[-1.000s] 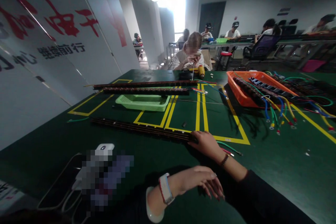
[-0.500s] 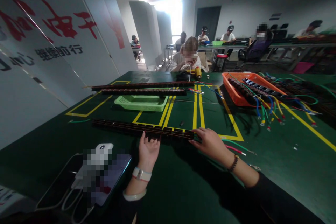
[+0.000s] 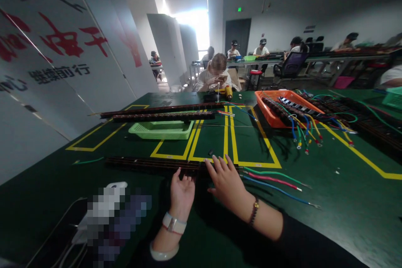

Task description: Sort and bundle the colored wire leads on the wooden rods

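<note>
Lying across the frame's centre, a long dark strip is met along its near edge by the left hand, palm up; whether it is gripped cannot be told. The right hand, fingers spread, is held over its right end. Wires are seen centre right.
</note>
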Tool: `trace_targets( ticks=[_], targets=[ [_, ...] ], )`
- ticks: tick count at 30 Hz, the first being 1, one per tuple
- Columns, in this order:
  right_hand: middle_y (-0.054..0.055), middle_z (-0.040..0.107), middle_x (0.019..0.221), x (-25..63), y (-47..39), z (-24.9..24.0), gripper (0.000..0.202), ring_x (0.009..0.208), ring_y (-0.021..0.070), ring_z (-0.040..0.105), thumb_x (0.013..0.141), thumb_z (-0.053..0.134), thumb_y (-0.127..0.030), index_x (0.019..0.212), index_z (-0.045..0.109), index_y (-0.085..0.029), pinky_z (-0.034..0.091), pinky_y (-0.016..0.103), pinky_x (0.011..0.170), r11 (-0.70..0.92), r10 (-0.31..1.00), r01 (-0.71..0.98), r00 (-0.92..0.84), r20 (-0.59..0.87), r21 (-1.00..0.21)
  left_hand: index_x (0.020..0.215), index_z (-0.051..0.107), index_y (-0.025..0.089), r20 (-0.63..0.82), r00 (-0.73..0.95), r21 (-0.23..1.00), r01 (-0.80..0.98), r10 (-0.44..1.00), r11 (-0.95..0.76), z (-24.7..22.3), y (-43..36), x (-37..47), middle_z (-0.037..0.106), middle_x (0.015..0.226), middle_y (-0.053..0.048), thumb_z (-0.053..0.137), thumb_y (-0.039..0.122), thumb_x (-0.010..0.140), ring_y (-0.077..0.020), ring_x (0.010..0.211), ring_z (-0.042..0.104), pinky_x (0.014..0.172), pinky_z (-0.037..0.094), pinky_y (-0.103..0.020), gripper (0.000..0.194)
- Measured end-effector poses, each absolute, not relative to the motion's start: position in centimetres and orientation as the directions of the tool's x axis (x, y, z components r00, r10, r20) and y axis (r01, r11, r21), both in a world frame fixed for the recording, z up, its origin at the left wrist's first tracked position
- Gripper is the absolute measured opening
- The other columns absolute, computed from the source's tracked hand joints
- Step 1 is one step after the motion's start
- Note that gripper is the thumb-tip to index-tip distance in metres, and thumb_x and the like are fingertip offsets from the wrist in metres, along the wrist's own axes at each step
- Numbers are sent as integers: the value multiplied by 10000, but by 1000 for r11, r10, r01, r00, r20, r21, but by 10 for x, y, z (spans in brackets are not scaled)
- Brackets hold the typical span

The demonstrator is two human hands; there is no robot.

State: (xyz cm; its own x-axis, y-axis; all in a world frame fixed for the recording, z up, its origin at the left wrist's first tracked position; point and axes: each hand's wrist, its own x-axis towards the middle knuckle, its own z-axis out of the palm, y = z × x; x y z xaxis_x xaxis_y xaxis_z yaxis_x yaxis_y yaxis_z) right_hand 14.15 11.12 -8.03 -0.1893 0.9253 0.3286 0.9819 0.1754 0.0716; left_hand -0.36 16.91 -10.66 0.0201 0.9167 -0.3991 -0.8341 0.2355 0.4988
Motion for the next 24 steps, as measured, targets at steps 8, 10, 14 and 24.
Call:
trace_targets(
  ticks=[8,10,14,24],
  targets=[
    [105,508,1096,148,133,-59,481,1000,155,534,752,561,-411,1174,478,-196,465,304,876,130,986,991,-134,99,40,912,548,206,-319,125,532,-796,940,287,-96,140,16,605,1072,-23,532,230,713,-91,964,607,793,557,-176,201],
    [105,511,1060,158,129,-53,471,970,135,528,729,580,-429,1110,505,-162,462,242,836,118,986,993,-120,114,31,914,529,217,-294,163,530,-792,942,303,-92,131,20,586,1132,-19,546,230,709,-97,1039,596,879,559,-200,206],
    [94,530,1014,186,112,-30,451,933,117,525,708,607,-410,1075,533,-159,444,205,817,65,976,997,-70,208,29,974,497,278,-261,270,530,-763,927,371,-79,114,34,546,1223,18,555,227,723,-93,1134,567,1099,480,-314,262],
    [6,542,1186,337,12,32,631,940,121,572,647,647,-541,1233,490,-365,491,261,772,-143,822,975,21,568,170,1108,606,177,-180,661,847,-272,728,456,-62,82,34,496,1345,-81,527,338,745,-207,1138,574,1057,487,-361,405]
  ],
)
